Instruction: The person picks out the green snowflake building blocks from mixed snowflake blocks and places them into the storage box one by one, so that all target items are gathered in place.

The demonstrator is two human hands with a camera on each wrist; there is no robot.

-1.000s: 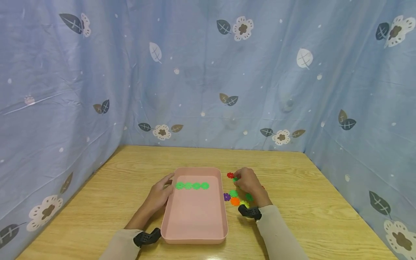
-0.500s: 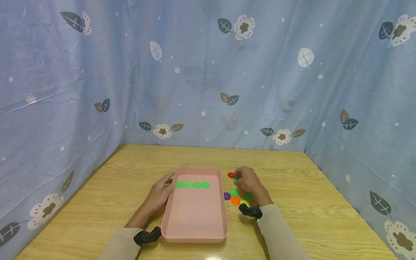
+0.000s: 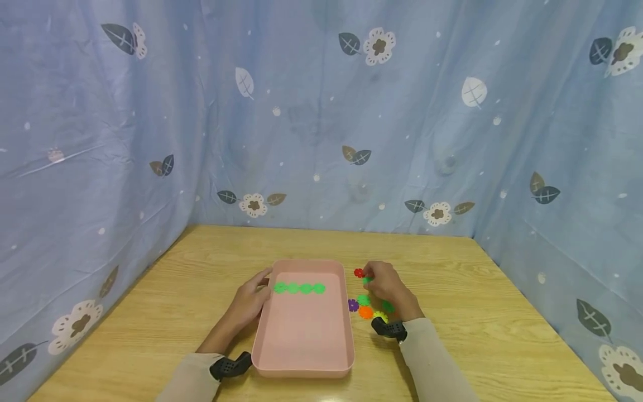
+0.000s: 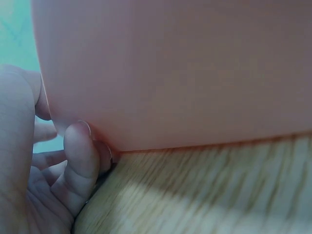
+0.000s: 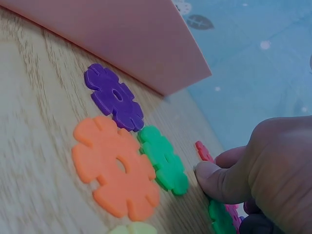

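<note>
A pink tray (image 3: 303, 335) stands on the table. Several linked green snowflake discs (image 3: 299, 288) form a row across its far part. My left hand (image 3: 249, 301) grips the tray's left wall; in the left wrist view the thumb is at the rim and the other fingers curl by the lower edge. Right of the tray, my right hand (image 3: 385, 283) has its thumb and index finger pinched at a green snowflake disc (image 5: 220, 217), partly hidden by the thumb. A red snowflake disc (image 3: 359, 272) lies just beyond the fingertips.
Between the tray and my right wrist lie loose snowflake discs: purple (image 5: 116, 96), green (image 5: 163, 160), orange (image 5: 117, 168) and yellow (image 3: 380, 316). Another green disc (image 3: 388, 306) is below the right hand. A blue patterned curtain (image 3: 321, 123) encloses the wooden table (image 3: 452, 279).
The head view shifts slightly. Both hands keep nearly the same place, the left on the tray and the right at the green snowflake disc.
</note>
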